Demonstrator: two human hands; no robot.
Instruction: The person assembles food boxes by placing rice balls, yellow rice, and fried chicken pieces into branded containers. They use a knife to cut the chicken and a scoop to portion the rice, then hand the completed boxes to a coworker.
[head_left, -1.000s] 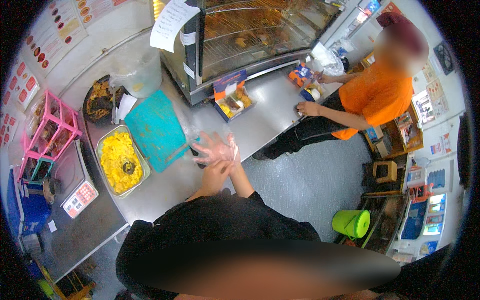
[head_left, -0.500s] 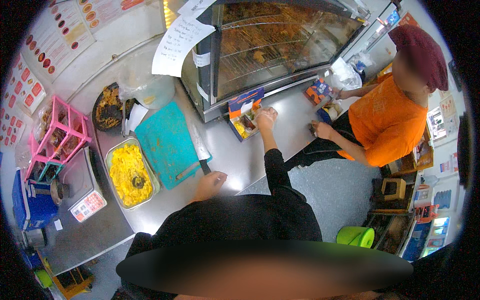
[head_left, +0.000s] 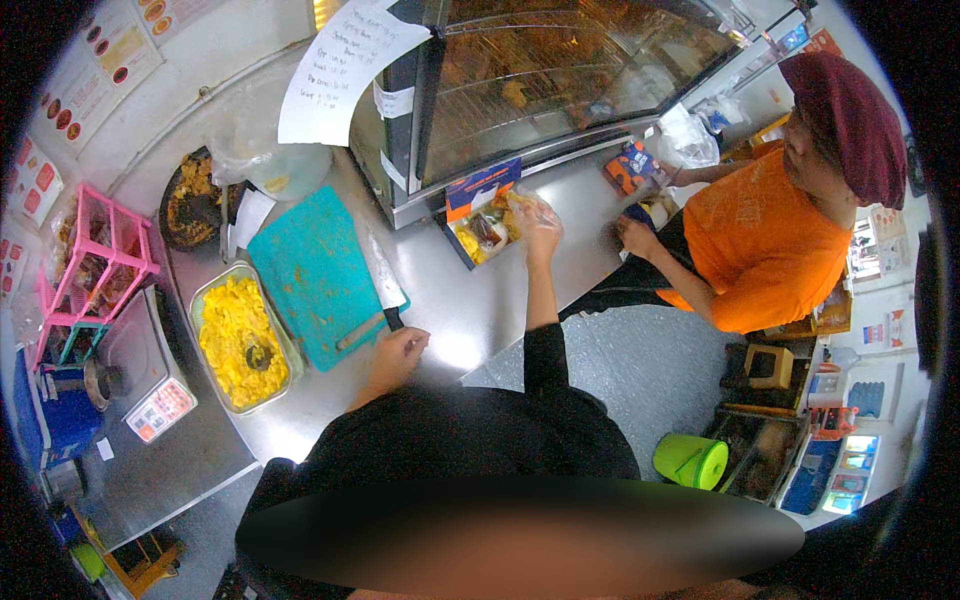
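My right hand, in a clear plastic glove, is over the right end of an open takeaway box. Its fingers are bent together at the food; what they pinch, if anything, is hidden. Yellow pieces, something dark and a pale piece show inside the box, and its orange and blue lid stands raised at the back. My bare left hand rests at the counter's near edge with fingers loosely curled and nothing visible in them. Just beyond it lies a knife with a black handle, partly along a teal cutting board.
A glass tub of yellow pieces sits left of the board, with a dark pan behind. A glass display case backs the counter. At right, a co-worker in an orange shirt handles another box.
My left hand's fingers have curled in more. The right hand has shifted slightly at the box's right end, uncovering more food. The whole view has shifted a little left.
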